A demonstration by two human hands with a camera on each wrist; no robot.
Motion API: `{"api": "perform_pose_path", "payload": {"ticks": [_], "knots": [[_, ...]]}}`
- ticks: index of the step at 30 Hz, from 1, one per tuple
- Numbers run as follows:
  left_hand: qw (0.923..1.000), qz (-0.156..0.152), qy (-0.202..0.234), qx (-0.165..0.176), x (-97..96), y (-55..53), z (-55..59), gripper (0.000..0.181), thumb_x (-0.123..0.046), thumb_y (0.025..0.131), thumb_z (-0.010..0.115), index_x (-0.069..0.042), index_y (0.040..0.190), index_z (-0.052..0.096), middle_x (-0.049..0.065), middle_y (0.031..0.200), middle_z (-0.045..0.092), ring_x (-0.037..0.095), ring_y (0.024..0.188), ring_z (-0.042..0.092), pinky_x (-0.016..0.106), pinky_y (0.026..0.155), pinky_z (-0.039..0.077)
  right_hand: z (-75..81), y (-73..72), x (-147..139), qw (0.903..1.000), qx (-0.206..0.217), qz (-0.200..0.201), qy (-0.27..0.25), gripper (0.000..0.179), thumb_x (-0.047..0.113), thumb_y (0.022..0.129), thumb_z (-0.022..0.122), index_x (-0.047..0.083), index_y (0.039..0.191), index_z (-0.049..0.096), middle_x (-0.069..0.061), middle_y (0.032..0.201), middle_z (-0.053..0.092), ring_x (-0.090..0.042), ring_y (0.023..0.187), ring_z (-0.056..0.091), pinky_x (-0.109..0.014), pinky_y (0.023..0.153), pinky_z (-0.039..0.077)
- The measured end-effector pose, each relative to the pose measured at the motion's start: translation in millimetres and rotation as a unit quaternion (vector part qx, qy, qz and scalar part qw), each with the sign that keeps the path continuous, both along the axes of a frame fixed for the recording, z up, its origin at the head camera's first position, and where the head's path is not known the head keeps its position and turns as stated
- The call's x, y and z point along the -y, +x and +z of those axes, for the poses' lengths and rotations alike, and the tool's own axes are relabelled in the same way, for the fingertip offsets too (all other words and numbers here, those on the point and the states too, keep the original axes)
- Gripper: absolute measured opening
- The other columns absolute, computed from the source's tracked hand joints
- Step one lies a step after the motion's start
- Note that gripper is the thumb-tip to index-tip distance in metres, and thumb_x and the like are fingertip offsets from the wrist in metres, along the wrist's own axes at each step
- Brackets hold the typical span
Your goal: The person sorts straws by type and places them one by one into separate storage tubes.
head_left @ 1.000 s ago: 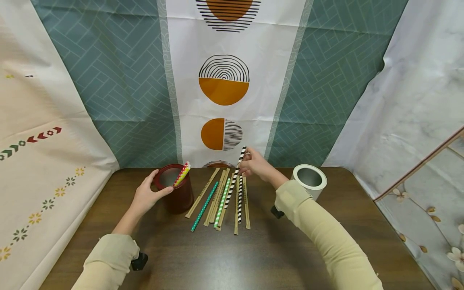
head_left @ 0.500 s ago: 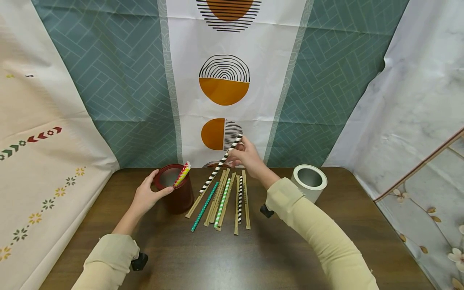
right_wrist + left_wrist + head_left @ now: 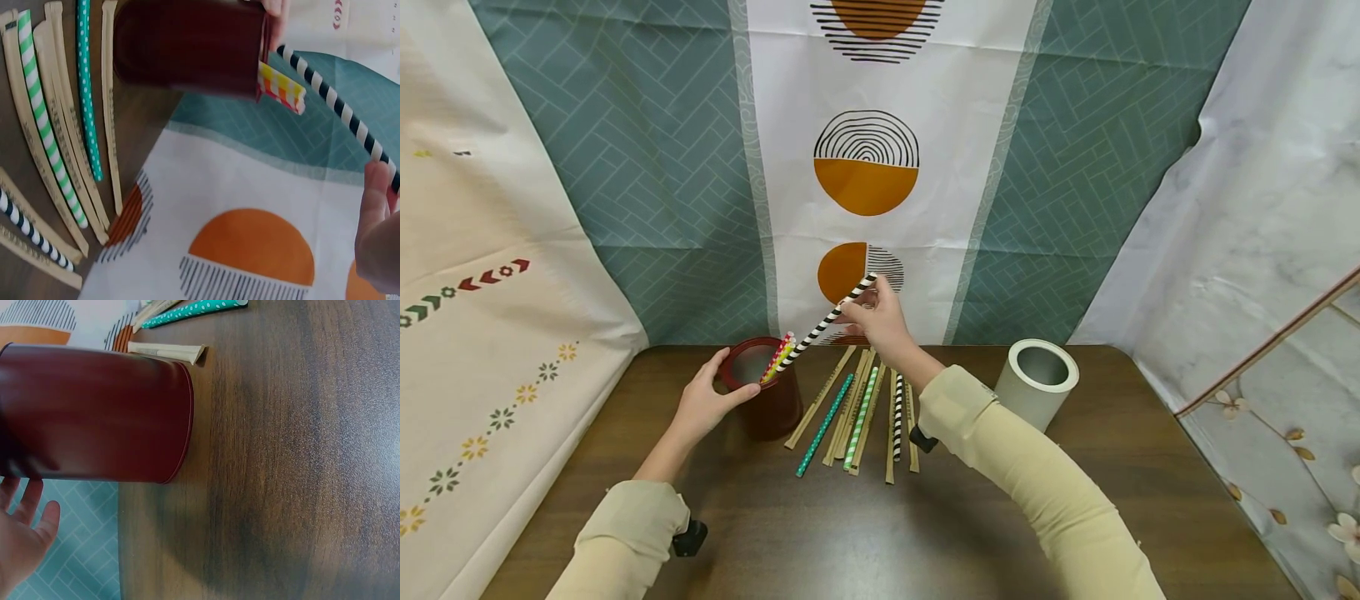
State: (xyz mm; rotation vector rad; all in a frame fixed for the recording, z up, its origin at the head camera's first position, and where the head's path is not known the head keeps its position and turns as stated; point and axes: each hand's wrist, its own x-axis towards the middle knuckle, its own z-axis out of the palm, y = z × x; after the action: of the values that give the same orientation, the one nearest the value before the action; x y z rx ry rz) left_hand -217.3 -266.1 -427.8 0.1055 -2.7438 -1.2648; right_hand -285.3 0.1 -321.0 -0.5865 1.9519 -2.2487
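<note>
My right hand (image 3: pixel 883 323) pinches a black-and-white striped paper straw (image 3: pixel 822 326) near its upper end. The straw slants down to the left, its lower end by the mouth of a dark red cup (image 3: pixel 771 413). My left hand (image 3: pixel 706 404) holds the cup at the rim, thumb along the front and fingers at the left side. A red straw and a yellow straw (image 3: pixel 282 82) stick out of the cup. On the table, to the cup's right, lie a teal dotted straw (image 3: pixel 825 426), a green striped straw (image 3: pixel 861 419) and another black-and-white straw (image 3: pixel 897 421).
Several paper-wrapped straws (image 3: pixel 820 400) lie among the loose ones on the brown wooden table (image 3: pixel 850 542). A white cup (image 3: pixel 1030 398) stands at the right, under no hand. Patterned cloth (image 3: pixel 670 167) hangs behind the table's back edge.
My right hand has lifted the black-and-white straw off the pile and carried it left to the red cup, tilting it further over. The left hand has stayed on the cup.
</note>
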Motion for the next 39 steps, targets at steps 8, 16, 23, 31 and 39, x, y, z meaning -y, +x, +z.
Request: {"api": "perform_pose_path", "payload": {"ticks": [8, 16, 23, 31, 39], "knots": [[1.0000, -0.007, 0.006, -0.001, 1.0, -0.3, -0.4, 0.091, -0.047, 0.074, 0.065, -0.011, 0.142, 0.016, 0.019, 0.143, 0.022, 0.039, 0.128, 0.025, 0.059, 0.095, 0.028, -10.7, 0.6, 19, 0.9989, 0.005, -0.047, 0.002, 0.019, -0.005, 0.083, 0.052, 0.006, 0.090, 0.038, -0.004, 0.077, 0.048, -0.028, 0.073, 0.063, -0.023, 0.054, 0.051], [0.9999, -0.005, 0.009, -0.003, 0.9, -0.3, 0.2, 0.090, -0.047, 0.074, 0.065, -0.010, 0.142, 0.017, 0.019, 0.141, 0.026, 0.037, 0.125, 0.030, 0.058, 0.093, 0.030, -20.7, -4.8, 34, 0.9973, 0.008, -0.065, 0.033, 0.019, -0.003, 0.083, 0.055, 0.005, 0.089, 0.040, -0.002, 0.075, 0.050, -0.039, 0.084, 0.062, -0.027, 0.059, 0.052], [0.9999, -0.003, 0.010, -0.003, -0.3, 0.4, 0.4, 0.091, -0.047, 0.074, 0.066, -0.010, 0.142, 0.017, 0.019, 0.142, 0.025, 0.038, 0.127, 0.027, 0.058, 0.095, 0.028, -28.8, -4.1, 47, 0.9948, 0.010, -0.087, 0.052, 0.020, -0.003, 0.080, 0.057, 0.002, 0.093, 0.043, -0.003, 0.073, 0.054, -0.017, 0.066, 0.064, -0.037, 0.063, 0.053], [0.9999, -0.003, 0.011, -0.005, -0.5, 0.2, -0.5, 0.091, -0.046, 0.074, 0.066, -0.010, 0.142, 0.017, 0.019, 0.142, 0.025, 0.037, 0.128, 0.026, 0.058, 0.096, 0.027, -19.0, 10.6, 50, 0.9923, 0.011, -0.081, 0.093, 0.023, -0.005, 0.080, 0.055, -0.004, 0.101, 0.045, -0.026, 0.092, 0.060, -0.038, 0.081, 0.062, -0.030, 0.060, 0.051], [0.9999, -0.003, 0.015, 0.000, -0.3, 0.2, -0.1, 0.092, -0.047, 0.074, 0.065, -0.011, 0.142, 0.016, 0.018, 0.143, 0.023, 0.037, 0.129, 0.025, 0.058, 0.096, 0.027, -41.8, -3.4, 60, 0.9916, -0.003, -0.067, 0.110, 0.022, 0.000, 0.081, 0.056, -0.001, 0.100, 0.045, -0.023, 0.091, 0.063, -0.034, 0.073, 0.063, -0.025, 0.055, 0.048]]}}
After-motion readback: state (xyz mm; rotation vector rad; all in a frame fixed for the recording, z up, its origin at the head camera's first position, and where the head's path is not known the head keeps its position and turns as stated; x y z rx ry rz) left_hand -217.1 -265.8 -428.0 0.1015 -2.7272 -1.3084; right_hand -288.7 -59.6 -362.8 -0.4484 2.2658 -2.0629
